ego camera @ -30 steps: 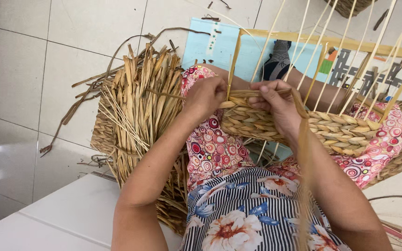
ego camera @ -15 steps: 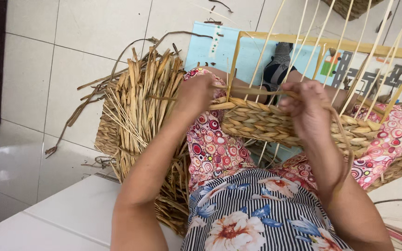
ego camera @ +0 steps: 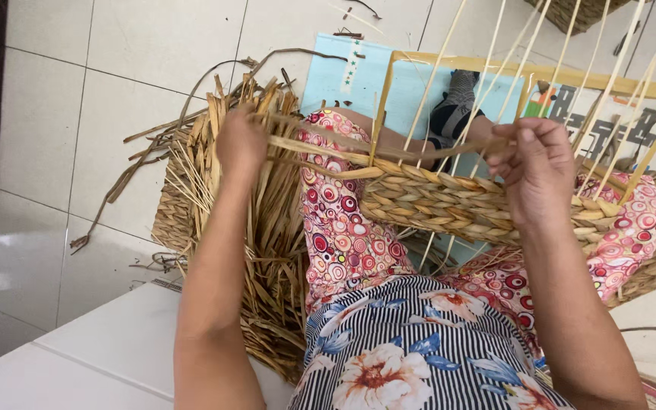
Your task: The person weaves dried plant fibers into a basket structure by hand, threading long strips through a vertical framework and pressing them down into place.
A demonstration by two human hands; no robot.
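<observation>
Pale floor tiles [ego camera: 138, 53] run under everything, with a light blue mat [ego camera: 358, 80] spread near the top of the view and a heap of dried straw strands [ego camera: 267, 228] piled on a flat woven piece beside the person's knee. The half-woven basket [ego camera: 457, 201] rests across the lap, on red patterned trousers [ego camera: 343, 243], its braided band lying crosswise from knee to knee. Thin upright stakes [ego camera: 487, 68] rise from that band, away from the person, held by a yellowish wooden frame [ego camera: 540, 74]. A long flat straw strand [ego camera: 328, 148] stretches nearly level, its long axis running side to side between the two hands, just above the braided rim. The left hand [ego camera: 241, 144] is out over the straw heap, fingers closed around the strand's far end. The right hand [ego camera: 533, 171] sits above the basket's rim, fingers curled and pinched together on the strand's other end among the stakes.
</observation>
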